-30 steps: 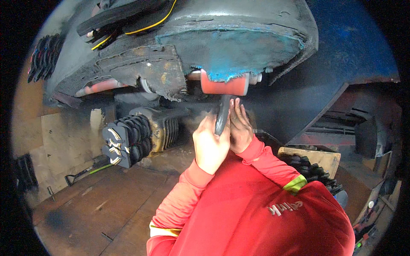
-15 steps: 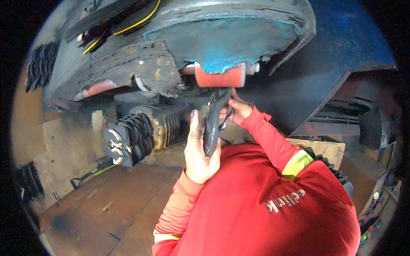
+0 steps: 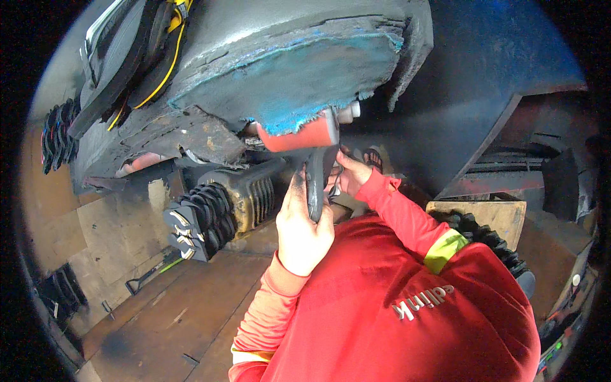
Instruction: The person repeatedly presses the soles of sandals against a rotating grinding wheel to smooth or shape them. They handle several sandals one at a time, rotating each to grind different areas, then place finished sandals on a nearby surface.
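Observation:
A dark flip-flop [image 3: 314, 190] is held between my two hands, its sole edge toward me and its upper end just under an orange-red roller [image 3: 299, 139]. Whether it touches the roller, I cannot tell. My left hand [image 3: 301, 235] grips the sole from the left and below, thumb on the near side and sooty fingers along the outer face. My right hand [image 3: 355, 173] holds it from the right, near the straps, its fingers partly hidden behind the flip-flop. Above the roller hangs a ragged, blue-dusted cloth flap [image 3: 286, 83] on the grey machine housing [image 3: 299, 22].
Black flip-flops with pale straps [image 3: 191, 223] are stacked left of my hands, beside a dusty ribbed motor [image 3: 254, 198]. Flip-flops with yellow edging [image 3: 149, 76] lie on the machine. More dark stacks stand at far left and by a wooden board [image 3: 509, 219] at right.
The view has shifted, so the machine appears further left. The flip-flop has turned more upright and looks shorter. Both hands keep their hold on it.

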{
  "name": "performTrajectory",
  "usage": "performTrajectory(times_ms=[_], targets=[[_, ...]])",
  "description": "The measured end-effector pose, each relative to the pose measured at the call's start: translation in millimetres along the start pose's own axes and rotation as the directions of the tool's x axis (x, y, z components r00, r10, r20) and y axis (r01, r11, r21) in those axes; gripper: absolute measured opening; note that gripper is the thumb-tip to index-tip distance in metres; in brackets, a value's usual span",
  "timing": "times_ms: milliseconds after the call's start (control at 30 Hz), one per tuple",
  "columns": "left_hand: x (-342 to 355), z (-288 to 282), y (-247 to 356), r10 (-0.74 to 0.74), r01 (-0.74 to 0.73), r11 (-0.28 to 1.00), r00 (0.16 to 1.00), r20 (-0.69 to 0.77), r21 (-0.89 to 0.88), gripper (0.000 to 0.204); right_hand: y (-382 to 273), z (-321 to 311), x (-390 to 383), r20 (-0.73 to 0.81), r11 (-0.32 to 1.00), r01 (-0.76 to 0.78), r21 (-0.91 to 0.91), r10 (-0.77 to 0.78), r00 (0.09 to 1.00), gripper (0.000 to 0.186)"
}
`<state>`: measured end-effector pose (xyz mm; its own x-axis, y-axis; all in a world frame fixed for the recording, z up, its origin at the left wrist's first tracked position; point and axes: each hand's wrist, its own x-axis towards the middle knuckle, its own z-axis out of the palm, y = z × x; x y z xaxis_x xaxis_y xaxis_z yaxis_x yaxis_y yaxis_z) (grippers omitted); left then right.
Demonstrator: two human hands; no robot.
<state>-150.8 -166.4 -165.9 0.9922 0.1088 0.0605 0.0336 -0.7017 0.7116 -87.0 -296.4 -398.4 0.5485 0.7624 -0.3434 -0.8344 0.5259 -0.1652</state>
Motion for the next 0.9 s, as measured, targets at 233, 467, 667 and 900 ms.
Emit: performTrajectory(times_ms=[233,467,667,900], targets=[[20,6,4,-0.075,0.075,0.996,0.997,0.008,-0.042,0.042,0,16,-30,-0.114,0.992,-0.107,0.068,0.115,0.987,0.065],[20,0,6,-0.142,0.144,0.982,0.990,0.023,-0.122,0.040,-7,32,-37,-0.189,0.999,-0.042,-0.001,0.041,0.981,0.066],[4,-7,14,-0.175,0.173,0.982,0.984,-0.029,-0.073,0.045,-21,32,-27,-0.066,0.996,-0.011,-0.087,0.005,0.998,0.052],[-3,-12,16,-0.029,0.029,1.000,0.997,-0.078,0.005,0.060,-17,7,-13,0.014,0.999,-0.036,0.020,0.036,0.999,0.045]])
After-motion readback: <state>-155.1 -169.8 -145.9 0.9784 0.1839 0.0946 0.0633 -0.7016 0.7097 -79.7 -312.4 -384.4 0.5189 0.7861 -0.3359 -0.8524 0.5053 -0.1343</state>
